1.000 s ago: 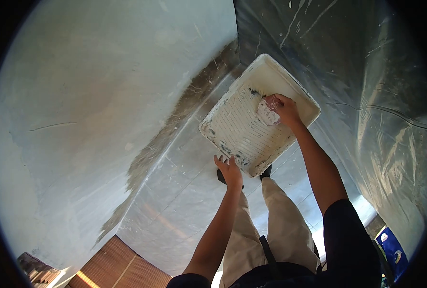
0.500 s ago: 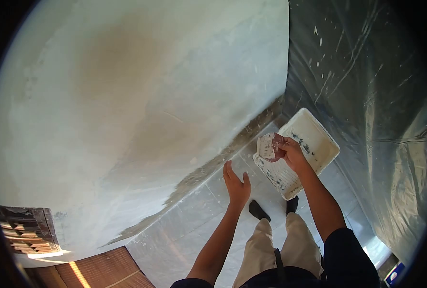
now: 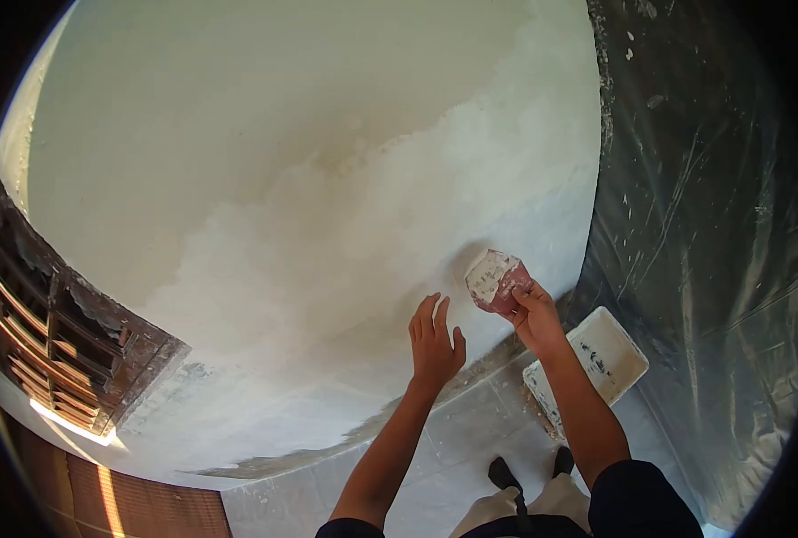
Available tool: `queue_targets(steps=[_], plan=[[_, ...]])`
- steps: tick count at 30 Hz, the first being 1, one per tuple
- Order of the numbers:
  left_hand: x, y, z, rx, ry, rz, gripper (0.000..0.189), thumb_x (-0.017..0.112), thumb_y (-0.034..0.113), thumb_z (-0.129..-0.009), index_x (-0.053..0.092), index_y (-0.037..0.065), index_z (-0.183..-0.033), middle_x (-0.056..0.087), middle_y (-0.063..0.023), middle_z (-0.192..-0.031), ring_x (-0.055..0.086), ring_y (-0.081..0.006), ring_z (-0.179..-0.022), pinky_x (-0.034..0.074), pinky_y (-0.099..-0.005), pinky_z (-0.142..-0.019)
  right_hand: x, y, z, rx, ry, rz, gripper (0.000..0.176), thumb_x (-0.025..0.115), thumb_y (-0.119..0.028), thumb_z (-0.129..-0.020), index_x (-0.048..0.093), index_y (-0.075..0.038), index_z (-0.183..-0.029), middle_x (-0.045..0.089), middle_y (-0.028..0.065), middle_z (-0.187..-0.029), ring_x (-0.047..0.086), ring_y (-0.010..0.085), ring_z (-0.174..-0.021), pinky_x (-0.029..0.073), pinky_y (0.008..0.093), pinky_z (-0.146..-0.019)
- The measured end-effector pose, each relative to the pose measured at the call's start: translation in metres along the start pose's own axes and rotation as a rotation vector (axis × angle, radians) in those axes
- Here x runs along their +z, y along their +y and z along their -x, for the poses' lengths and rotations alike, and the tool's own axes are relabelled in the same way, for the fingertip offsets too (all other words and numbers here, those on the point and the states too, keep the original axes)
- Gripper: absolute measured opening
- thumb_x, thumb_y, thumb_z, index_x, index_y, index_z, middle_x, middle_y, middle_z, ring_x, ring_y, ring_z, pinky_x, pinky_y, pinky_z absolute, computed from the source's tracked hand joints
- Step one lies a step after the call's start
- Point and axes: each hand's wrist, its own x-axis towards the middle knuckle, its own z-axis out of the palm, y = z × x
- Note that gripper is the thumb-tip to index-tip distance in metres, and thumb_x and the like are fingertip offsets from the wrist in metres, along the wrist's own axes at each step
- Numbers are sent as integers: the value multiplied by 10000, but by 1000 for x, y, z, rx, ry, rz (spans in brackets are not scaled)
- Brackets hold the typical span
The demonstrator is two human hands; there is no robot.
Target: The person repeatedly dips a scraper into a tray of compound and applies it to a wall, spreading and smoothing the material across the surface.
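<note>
In my right hand (image 3: 537, 321) is a flat, dark red putty scraper (image 3: 512, 287), gripped at its lower right edge between thumb and fingers. White paste coats much of its face. It is raised near the lower right part of the pale wall (image 3: 345, 206), overlapping it in this view. To its left, my left hand (image 3: 435, 348) is held up with fingers apart and nothing in it. Below my right hand, a white paint tray (image 3: 630, 366) smeared with dark marks sits on the floor, partly hidden by my forearm.
Dark plastic sheeting (image 3: 694, 251) with white splashes hangs along the right. A brown slatted wooden window (image 3: 152, 359) is on the left, above a woven brown panel (image 3: 161, 507). My feet stand on the grey tiled floor (image 3: 452, 448), close to the wall's base.
My right hand has lifted the putty scraper from over the tray toward the wall. The view has tilted up, showing more wall and window. My left hand stays open.
</note>
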Motion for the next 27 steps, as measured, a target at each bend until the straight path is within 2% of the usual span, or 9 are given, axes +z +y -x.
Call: queue_targets(steps=[6, 9, 12, 13, 14, 16, 17, 22, 27], plan=[[-75, -26, -63, 217, 152, -114, 576, 607, 51, -765, 444, -1, -1314, 448, -211, -1338, 418, -391, -1253, 311, -510, -1017, 85, -17, 8, -307, -92, 80, 314, 418, -28, -997, 463, 49, -1298, 583, 165, -1251, 609, 231, -1130, 506, 397, -1000], [-118, -36, -101, 333, 271, -233, 496, 583, 73, -788, 504, 18, -1275, 502, -175, -1303, 444, -355, -1234, 338, -491, -978, 119, -18, 1, -677, -105, 312, 304, 446, 1, -982, 509, 82, -1269, 621, 151, -1178, 613, 180, -1084, 501, 338, -965], [-160, -49, -144, 467, 367, -418, 506, 596, 85, -779, 488, 37, -1271, 490, -158, -1309, 431, -346, -1242, 303, -476, -985, 151, -16, 3, -842, -8, 639, 331, 450, 47, -956, 516, 75, -1279, 634, 173, -1169, 633, 181, -1040, 518, 320, -916], [-172, -51, -158, 521, 425, -499, 488, 592, 98, -784, 495, 47, -1259, 494, -144, -1306, 434, -333, -1239, 293, -465, -983, 165, -22, 11, -832, 11, 795, 402, 454, 120, -899, 517, 63, -1292, 617, 216, -1206, 644, 251, -1078, 527, 344, -924], [-182, -54, -170, 573, 482, -582, 470, 588, 111, -789, 502, 57, -1247, 498, -130, -1303, 437, -320, -1237, 282, -453, -981, 173, -20, 6, -839, 1, 788, 402, 454, 120, -899, 517, 63, -1292, 617, 216, -1206, 644, 251, -1078, 527, 344, -924], [-198, -63, -190, 613, 508, -643, 445, 582, 131, -796, 506, 74, -1231, 503, -120, -1293, 439, -311, -1235, 273, -444, -982, 185, -9, -9, -1290, -34, 857, 480, 466, 173, -835, 514, 60, -1299, 585, 251, -1247, 591, 355, -1171, 497, 409, -988], [-202, -66, -195, 649, 529, -693, 421, 575, 152, -803, 510, 92, -1214, 508, -110, -1283, 442, -302, -1233, 264, -435, -983, 187, -3, -18, -1365, -50, 863, 555, 489, 203, -774, 516, 51, -1308, 565, 254, -1280, 508, 415, -1247, 453, 462, -1040], [-194, -79, -197, 656, 559, -716, 374, 564, 207, -820, 490, 137, -1180, 511, -108, -1254, 443, -292, -1228, 256, -425, -962, 202, 23, -52, -1508, 25, 982, 589, 525, 199, -738, 533, 36, -1304, 541, 254, -1315, 479, 443, -1268, 441, 494, -1044], [-194, -81, -195, 649, 562, -688, 383, 559, 223, -828, 456, 147, -1189, 506, -111, -1243, 448, -299, -1205, 254, -425, -944, 212, 45, -75, -1602, 183, 1236, 477, 580, 93, -776, 598, 3, -1244, 558, 235, -1306, 537, 420, -1214, 497, 463, -985]])
